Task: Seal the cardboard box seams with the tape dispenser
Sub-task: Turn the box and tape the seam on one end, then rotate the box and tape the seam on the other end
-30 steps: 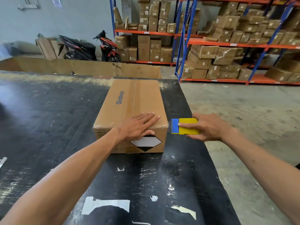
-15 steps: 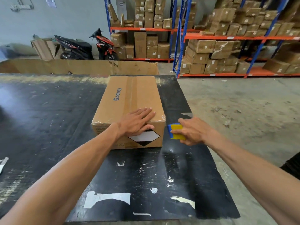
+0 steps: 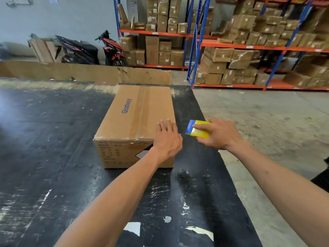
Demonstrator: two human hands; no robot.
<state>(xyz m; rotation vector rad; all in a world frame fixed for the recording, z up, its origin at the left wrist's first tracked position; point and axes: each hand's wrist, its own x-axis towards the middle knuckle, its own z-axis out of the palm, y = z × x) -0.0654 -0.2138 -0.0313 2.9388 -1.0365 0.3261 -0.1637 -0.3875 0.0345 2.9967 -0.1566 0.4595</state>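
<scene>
While the box [image 3: 137,122] sits on the black table [image 3: 53,139], near its right edge, the left hand [image 3: 167,139] lies flat on the box's near right corner, fingers together and stretched out over the top, palm draped over the front edge. Clear tape [image 3: 142,111] runs down the middle seam of the lid, and the blue word "Glodway" reads along the left of it. On the front face a black-and-white diamond label [image 3: 142,154] peeks out from behind the left wrist. Over to the right, the right hand [image 3: 219,134] is closed around the yellow dispenser [image 3: 199,131], its blue end pointing at the box's right side, just beside the corner but not touching it. The two hands are close, a small gap between them. The dispenser hangs above the table's right edge, with grey concrete floor [image 3: 267,122] beyond. White scraps [image 3: 135,228] are stuck to the tabletop near the front. Behind the table stands a long cardboard sheet [image 3: 85,72], then a scooter [image 3: 112,49] by the wall, and blue-and-orange racks [image 3: 195,41] stacked with cartons.
</scene>
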